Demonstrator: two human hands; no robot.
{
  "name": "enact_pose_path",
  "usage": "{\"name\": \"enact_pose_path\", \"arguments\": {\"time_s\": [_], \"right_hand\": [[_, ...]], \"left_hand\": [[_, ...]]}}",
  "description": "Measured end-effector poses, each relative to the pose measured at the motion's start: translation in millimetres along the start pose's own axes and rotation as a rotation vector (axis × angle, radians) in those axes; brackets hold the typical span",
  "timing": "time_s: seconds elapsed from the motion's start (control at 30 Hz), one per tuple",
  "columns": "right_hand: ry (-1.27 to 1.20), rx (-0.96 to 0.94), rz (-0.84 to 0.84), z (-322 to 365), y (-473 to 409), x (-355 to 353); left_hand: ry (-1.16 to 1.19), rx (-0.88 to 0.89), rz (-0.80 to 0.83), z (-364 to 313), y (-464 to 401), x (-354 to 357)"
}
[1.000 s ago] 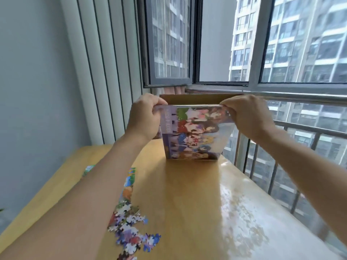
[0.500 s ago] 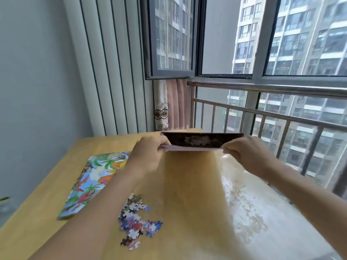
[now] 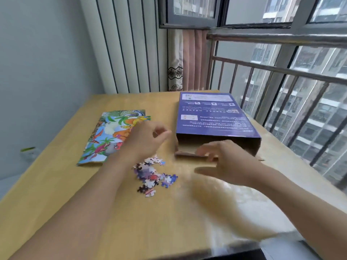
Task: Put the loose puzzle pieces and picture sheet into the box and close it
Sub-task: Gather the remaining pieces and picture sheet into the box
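The puzzle box (image 3: 214, 115) lies flat on the wooden table (image 3: 56, 184), purple printed back up, its open end facing me with a flap (image 3: 187, 153) on the table. A heap of loose puzzle pieces (image 3: 153, 175) sits in front of the box, between my arms. The colourful picture sheet (image 3: 110, 136) lies to the left. My left hand (image 3: 144, 139) hovers above the pieces beside the sheet, fingers loosely curled, holding nothing. My right hand (image 3: 223, 162) hovers just before the box opening, fingers spread and blurred, holding nothing.
A metal railing (image 3: 281, 72) and window run along the table's right and far sides. A curtain (image 3: 185, 59) hangs behind the box. A small green and white object (image 3: 28, 150) sits low by the left wall.
The box, held upright in both hands a second ago, has been lowered and laid flat on the table. Both hands have let go and drawn back towards me.
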State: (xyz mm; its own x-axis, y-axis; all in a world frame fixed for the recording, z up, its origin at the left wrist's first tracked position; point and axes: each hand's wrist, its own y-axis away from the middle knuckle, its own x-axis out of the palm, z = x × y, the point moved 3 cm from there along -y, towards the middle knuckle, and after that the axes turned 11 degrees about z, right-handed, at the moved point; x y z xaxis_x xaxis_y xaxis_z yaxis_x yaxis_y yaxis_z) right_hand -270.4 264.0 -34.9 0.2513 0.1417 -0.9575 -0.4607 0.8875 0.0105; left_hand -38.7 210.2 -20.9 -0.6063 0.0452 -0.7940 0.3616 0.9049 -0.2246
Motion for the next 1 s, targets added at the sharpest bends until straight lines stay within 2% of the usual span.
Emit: {"name": "enact_pose_path", "arguments": {"time_s": [0.07, 0.13, 0.17, 0.23, 0.33, 0.43, 0.7, 1.0], "right_hand": [[-0.163, -0.072, 0.178, 41.3, -8.5, 24.3], [-0.137, -0.071, 0.349, 65.6, -23.1, 56.7], [-0.125, -0.059, 0.371, 71.1, -30.9, 68.8], [-0.142, -0.044, 0.334, 79.2, -48.4, 83.3], [-0.173, -0.051, 0.25, 87.6, -72.0, 85.7], [-0.18, -0.047, 0.262, 93.3, -89.6, 83.8], [-0.108, -0.002, 0.106, 99.5, -90.2, 88.3], [-0.204, -0.135, -0.009, 86.0, -76.4, 93.0]], "left_hand": [[-0.001, -0.095, -0.087, 26.0, 12.3, -15.4], [-0.019, -0.212, -0.085, 55.1, 28.9, -17.8], [-0.037, -0.249, -0.068, 66.8, 36.9, -14.0], [-0.049, -0.24, -0.086, 85.5, 51.7, -7.4], [0.112, -0.236, -0.2, 99.0, 62.2, -7.7], [0.175, -0.265, -0.253, 105.5, 62.3, -12.5], [-0.075, -0.228, 0.073, 113.2, 60.9, 8.3], [-0.158, -0.273, 0.115, 117.7, 60.8, 10.5]]}}
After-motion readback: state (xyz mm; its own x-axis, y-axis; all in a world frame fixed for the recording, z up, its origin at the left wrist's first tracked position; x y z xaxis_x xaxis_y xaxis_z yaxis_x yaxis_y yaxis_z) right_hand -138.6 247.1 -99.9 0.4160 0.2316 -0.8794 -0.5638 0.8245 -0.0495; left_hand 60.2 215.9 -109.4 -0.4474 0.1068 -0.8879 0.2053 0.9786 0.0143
